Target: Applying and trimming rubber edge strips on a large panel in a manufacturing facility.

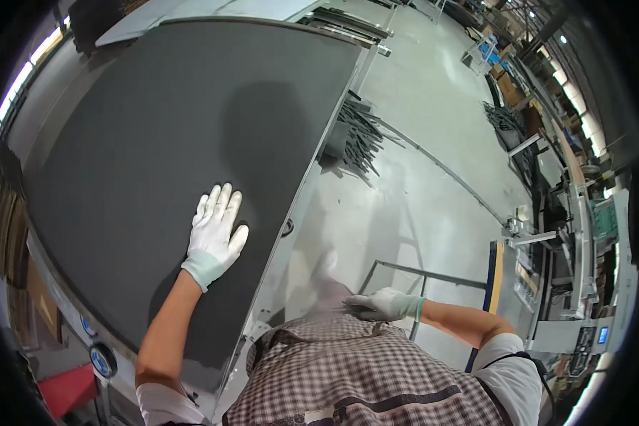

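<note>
My left hand, in a white glove with a pale green cuff, lies flat on a large dark grey sheet. Its fingers are stretched out and point away from me, the thumb apart. Beneath the sheet is a table with a light metal edge along its right side. At my waist, just in front of the checked apron, hovers or rests my right hand, also gloved in white. The right fingers extend to the left with darkened tips, and nothing shows in them.
Dark strips stick out in a bundle beside the table's right edge. A thin metal frame stands to my right, near a yellow-and-dark panel. Stacked brown boards are at the left; machinery lines the far right.
</note>
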{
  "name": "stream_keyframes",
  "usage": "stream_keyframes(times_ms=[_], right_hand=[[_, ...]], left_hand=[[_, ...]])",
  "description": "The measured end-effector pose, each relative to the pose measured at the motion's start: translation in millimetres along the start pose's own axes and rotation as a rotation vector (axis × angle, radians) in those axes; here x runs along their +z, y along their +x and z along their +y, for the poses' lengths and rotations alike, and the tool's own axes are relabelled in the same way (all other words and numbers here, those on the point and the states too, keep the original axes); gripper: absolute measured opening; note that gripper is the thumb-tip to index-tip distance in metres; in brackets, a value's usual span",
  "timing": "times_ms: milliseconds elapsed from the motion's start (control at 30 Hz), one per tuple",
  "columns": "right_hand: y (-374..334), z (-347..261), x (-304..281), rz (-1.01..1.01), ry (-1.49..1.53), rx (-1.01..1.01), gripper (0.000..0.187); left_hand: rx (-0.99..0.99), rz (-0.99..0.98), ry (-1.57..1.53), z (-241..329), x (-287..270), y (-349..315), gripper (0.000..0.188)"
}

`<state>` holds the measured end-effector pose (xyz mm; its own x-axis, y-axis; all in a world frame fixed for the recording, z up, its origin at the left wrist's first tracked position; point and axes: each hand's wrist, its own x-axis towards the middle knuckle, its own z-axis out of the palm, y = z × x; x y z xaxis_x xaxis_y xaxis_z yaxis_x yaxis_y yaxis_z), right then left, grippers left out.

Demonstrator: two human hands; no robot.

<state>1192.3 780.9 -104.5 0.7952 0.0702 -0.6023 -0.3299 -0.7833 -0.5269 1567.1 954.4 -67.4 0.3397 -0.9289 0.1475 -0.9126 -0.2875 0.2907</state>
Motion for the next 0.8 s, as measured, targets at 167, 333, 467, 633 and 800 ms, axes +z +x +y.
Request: stream_keyframes(times_ms=[167, 333, 467, 633, 800], right_hand=[[-7.3, 104.1, -74.5, 0.053, 0.058, 0.190, 0.047], [-7.9, 198.9, -159.5, 0.292, 0.101, 0.267, 0.038], [6.6, 227.2, -261.9, 0.509, 0.149, 0.329, 0.035], [51.2, 252.5, -372.8, 0.722, 0.181, 0.199, 0.036], [81.5, 263.0, -450.1, 0.750, 0.213, 0.064, 0.040]], left_hand=[[0.062, -0.034, 0.050, 18.8, 36.2, 143.3, 0.061], [0.069, -0.016, 0.091, 29.7, 67.3, 277.7, 0.060], [0.076, 0.011, 0.074, 25.5, 84.5, 365.7, 0.059], [0.191, 0.170, -0.006, 12.5, 100.2, 459.9, 0.045], [0.236, 0.313, -0.206, 21.2, 97.6, 492.0, 0.028]])
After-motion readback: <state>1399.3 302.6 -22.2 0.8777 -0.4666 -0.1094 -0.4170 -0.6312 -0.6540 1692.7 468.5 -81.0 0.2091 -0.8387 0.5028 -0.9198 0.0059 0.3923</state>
